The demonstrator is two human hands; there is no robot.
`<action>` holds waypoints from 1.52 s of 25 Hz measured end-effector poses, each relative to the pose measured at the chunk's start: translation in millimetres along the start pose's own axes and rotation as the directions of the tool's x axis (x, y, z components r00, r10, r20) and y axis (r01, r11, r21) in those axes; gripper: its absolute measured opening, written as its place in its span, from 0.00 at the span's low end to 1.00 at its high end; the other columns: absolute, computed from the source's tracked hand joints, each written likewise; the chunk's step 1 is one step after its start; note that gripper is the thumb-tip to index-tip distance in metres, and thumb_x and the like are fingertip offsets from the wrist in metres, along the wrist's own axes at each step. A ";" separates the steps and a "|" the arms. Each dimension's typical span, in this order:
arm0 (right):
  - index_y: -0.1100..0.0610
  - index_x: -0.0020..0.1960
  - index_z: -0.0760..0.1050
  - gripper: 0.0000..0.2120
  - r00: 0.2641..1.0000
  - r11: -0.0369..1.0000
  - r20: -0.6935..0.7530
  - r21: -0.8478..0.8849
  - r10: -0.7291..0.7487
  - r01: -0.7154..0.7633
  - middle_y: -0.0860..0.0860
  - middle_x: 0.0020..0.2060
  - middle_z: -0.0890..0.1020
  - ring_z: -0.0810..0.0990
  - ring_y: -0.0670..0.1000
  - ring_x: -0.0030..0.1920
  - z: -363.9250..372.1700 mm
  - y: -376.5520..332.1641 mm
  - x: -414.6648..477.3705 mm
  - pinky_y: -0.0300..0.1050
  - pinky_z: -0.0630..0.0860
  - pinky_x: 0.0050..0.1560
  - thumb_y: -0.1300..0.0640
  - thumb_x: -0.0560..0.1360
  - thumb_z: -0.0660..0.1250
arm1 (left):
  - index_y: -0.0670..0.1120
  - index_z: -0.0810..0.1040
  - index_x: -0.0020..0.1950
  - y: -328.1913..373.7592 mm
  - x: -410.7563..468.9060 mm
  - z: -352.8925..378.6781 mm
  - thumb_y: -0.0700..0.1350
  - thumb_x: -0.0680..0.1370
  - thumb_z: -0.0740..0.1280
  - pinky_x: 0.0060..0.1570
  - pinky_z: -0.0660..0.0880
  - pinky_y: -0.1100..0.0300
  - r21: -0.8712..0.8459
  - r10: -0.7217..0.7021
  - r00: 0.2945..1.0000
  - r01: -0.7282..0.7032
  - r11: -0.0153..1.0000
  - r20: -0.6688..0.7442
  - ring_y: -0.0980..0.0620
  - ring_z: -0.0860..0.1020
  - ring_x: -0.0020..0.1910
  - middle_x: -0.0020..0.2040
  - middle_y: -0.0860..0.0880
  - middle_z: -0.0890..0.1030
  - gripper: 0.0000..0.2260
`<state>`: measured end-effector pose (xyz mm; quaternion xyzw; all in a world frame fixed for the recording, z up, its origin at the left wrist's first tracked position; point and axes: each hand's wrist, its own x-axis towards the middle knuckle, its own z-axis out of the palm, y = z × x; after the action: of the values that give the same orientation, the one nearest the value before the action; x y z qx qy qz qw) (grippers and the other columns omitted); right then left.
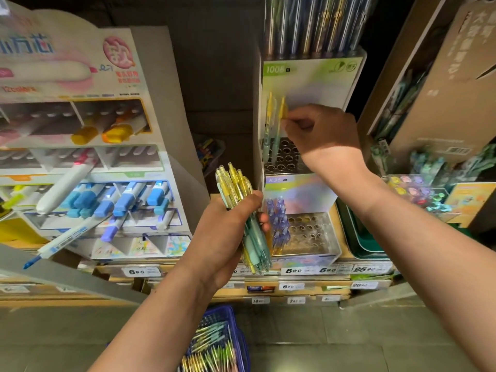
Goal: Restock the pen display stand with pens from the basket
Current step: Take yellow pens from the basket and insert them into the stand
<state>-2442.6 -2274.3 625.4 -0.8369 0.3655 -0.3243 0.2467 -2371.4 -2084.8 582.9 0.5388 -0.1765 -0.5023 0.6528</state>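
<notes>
My left hand point(228, 237) grips a bundle of yellow-and-mint pens point(241, 200), tips down, in front of the tiered pen display stand point(306, 84). My right hand point(322, 132) pinches the yellow top of one pen point(279, 124) that stands in the middle tier's hole grid point(284, 157). Beside it, to the left, a second yellow-and-mint pen point(268, 122) stands in the same tier. Purple pens point(279, 221) fill the left part of the lower tier point(311, 232). The blue basket point(233, 331) with more pens sits on the floor below.
A marker display point(88, 162) with blue, yellow and purple markers stands on the left. Clear-barrelled pens point(316, 25) fill the stand's top tier. A cardboard box point(440, 84) and stickers point(410, 189) are on the right. Price labels point(295, 270) line the shelf edge.
</notes>
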 end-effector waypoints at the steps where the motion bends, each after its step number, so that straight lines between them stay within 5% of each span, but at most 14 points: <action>1: 0.51 0.52 0.85 0.07 0.999 1.000 0.029 -0.026 0.014 -0.014 0.44 0.40 0.84 0.82 0.44 0.41 -1.0 -0.4 -1.0 0.22 0.67 0.40 0.51 0.78 0.70 | 0.43 0.75 0.50 0.2 -0.6 0.0 0.44 0.82 0.67 0.40 0.78 0.59 0.005 0.004 1.000 -0.004 1.000 0.004 0.50 0.76 0.36 0.38 0.44 0.76 0.05; 5: 0.45 0.44 0.83 0.09 0.978 0.987 0.142 0.033 0.150 -0.156 0.37 0.31 0.81 0.79 0.34 0.35 -7.4 -7.1 -26.9 0.23 0.69 0.37 0.41 0.75 0.70 | 0.43 0.77 0.51 1.8 -1.8 5.9 0.44 0.82 0.68 0.40 0.78 0.58 0.014 0.017 0.999 -0.018 1.000 0.047 0.50 0.76 0.36 0.37 0.44 0.76 0.04; 7: 0.45 0.44 0.84 0.14 0.912 0.968 0.379 0.121 0.160 -0.220 0.38 0.34 0.84 0.82 0.36 0.38 -11.6 -12.9 -43.6 0.35 0.76 0.43 0.35 0.73 0.70 | 0.43 0.78 0.50 2.3 -1.2 9.7 0.42 0.82 0.67 0.39 0.77 0.58 0.012 0.026 0.998 -0.027 1.000 0.060 0.50 0.75 0.35 0.37 0.44 0.76 0.03; 9: 0.47 0.48 0.85 0.14 0.803 0.924 0.583 0.227 0.123 -0.306 0.41 0.39 0.86 0.84 0.39 0.40 -16.0 -18.5 -52.7 0.42 0.80 0.48 0.38 0.72 0.73 | 0.42 0.79 0.51 2.5 0.2 12.3 0.42 0.81 0.67 0.39 0.77 0.58 0.012 0.034 0.997 -0.035 0.999 0.068 0.50 0.75 0.35 0.37 0.44 0.76 0.03; 11: 0.50 0.49 0.85 0.09 0.779 0.898 0.616 0.268 0.118 -0.349 0.45 0.37 0.87 0.86 0.43 0.37 -18.3 -19.4 -52.5 0.39 0.82 0.42 0.46 0.74 0.75 | 0.41 0.80 0.53 1.4 2.2 12.6 0.42 0.81 0.67 0.39 0.78 0.59 0.029 0.042 0.997 -0.044 0.999 0.065 0.50 0.75 0.36 0.38 0.44 0.77 0.05; 14: 0.53 0.46 0.84 0.03 0.800 0.852 0.573 0.316 0.179 -0.417 0.48 0.33 0.85 0.82 0.45 0.29 -19.3 -21.2 -51.6 0.33 0.77 0.29 0.54 0.76 0.74 | 0.34 0.78 0.60 -0.8 6.6 13.7 0.42 0.82 0.67 0.41 0.78 0.58 0.012 0.044 0.996 -0.045 0.999 0.073 0.49 0.77 0.38 0.41 0.42 0.78 0.12; 19: 0.57 0.44 0.81 0.10 0.831 0.820 0.472 0.322 0.294 -0.473 0.47 0.29 0.84 0.79 0.45 0.25 -16.5 -20.8 -49.3 0.38 0.77 0.26 0.51 0.79 0.70 | 0.36 0.77 0.65 0.5 14.6 18.5 0.46 0.83 0.65 0.47 0.79 0.55 -0.080 0.082 0.993 -0.075 0.994 0.084 0.46 0.79 0.45 0.46 0.43 0.82 0.16; 22: 0.56 0.41 0.81 0.11 0.843 0.813 0.422 0.325 0.333 -0.484 0.46 0.26 0.81 0.79 0.45 0.27 -18.2 -18.5 -45.2 0.44 0.81 0.34 0.55 0.80 0.68 | 0.37 0.80 0.62 0.2 18.8 19.9 0.48 0.84 0.65 0.49 0.80 0.53 -0.102 0.059 0.997 -0.053 0.993 0.057 0.44 0.82 0.46 0.48 0.40 0.84 0.16; 25: 0.53 0.41 0.81 0.10 0.916 0.800 0.253 0.451 0.311 -0.396 0.46 0.32 0.85 0.84 0.44 0.32 -31.1 -14.1 -29.4 0.37 0.81 0.36 0.57 0.81 0.67 | 0.36 0.80 0.54 -1.3 22.3 18.3 0.50 0.82 0.67 0.44 0.81 0.53 -0.116 -0.007 1.000 0.006 0.993 -0.004 0.43 0.83 0.41 0.45 0.39 0.84 0.16; 29: 0.54 0.46 0.79 0.06 0.945 0.749 -0.026 0.617 0.325 -0.241 0.50 0.40 0.85 0.86 0.48 0.40 -52.6 -5.7 -0.4 0.43 0.84 0.47 0.61 0.80 0.68 | 0.41 0.78 0.50 -1.0 20.9 14.6 0.50 0.81 0.69 0.39 0.80 0.54 -0.149 -0.090 0.994 0.099 0.984 0.065 0.46 0.79 0.37 0.40 0.42 0.79 0.11; 38: 0.54 0.51 0.82 0.05 0.980 0.954 -0.173 0.299 0.096 -0.041 0.50 0.41 0.86 0.86 0.49 0.42 -39.4 -3.1 18.5 0.52 0.82 0.54 0.57 0.77 0.68 | 0.41 0.79 0.47 -0.1 19.5 14.9 0.44 0.81 0.67 0.36 0.80 0.54 -0.148 -0.144 0.987 0.152 0.977 0.069 0.47 0.79 0.33 0.37 0.42 0.78 0.07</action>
<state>-2460.0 -2293.6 660.4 -0.7439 0.3637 -0.4426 0.3442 -2374.5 -2109.2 582.1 0.4839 -0.1158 -0.5771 0.6476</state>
